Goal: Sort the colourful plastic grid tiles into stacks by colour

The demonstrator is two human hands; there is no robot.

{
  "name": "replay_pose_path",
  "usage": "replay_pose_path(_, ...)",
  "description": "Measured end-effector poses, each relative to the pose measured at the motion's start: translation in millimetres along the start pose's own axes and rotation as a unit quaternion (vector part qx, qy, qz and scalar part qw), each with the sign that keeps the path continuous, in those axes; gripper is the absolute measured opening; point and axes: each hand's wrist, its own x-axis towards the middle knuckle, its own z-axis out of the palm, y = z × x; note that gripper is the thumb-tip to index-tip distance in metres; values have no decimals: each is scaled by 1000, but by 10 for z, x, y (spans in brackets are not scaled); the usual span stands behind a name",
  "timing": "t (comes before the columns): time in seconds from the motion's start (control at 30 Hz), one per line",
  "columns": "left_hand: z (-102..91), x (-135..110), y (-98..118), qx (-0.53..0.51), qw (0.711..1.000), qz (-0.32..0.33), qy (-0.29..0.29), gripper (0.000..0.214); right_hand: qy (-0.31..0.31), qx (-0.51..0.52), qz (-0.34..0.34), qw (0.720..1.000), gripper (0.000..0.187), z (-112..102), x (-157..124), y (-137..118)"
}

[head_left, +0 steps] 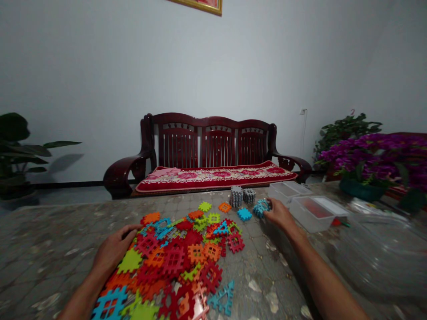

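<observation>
A spread-out heap of colourful plastic interlocking tiles (173, 258), in red, orange, green and blue with notched edges, lies in front of me. My left hand (115, 249) rests at the heap's left edge, its fingers loosely apart with no tile visibly gripped. To the right of the heap, my right hand (279, 214) has thumb and fingers closed on blue interlocking tiles (260, 208) in a small stack. One flat blue tile (244, 214) lies just left of that stack. Behind it stand a taller grey tile stack (236, 197) and a shorter grey stack (249, 195).
Clear plastic boxes (313, 213) stand beyond my right forearm, near a transparent container (383, 253). Purple flowers (376, 155) in a green pot are at the right. A dark wooden bench (213, 129) stands behind the table (260, 266).
</observation>
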Motion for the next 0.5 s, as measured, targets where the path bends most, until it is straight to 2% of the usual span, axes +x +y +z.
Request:
replay_pose_path(0.13,1,-9,5,-13,1000,3,13,35,1,-24,-8,1000,56,68,31,41)
replay_pose_path(0.33,26,13,-52,-17,1000,-6,1,36,-17,-38,-15,999,60,144,54,74)
replay_pose_path(0.5,36,28,-82,-9,1000,-5,-4,37,-6,-22,-20,1000,60,156,66,49)
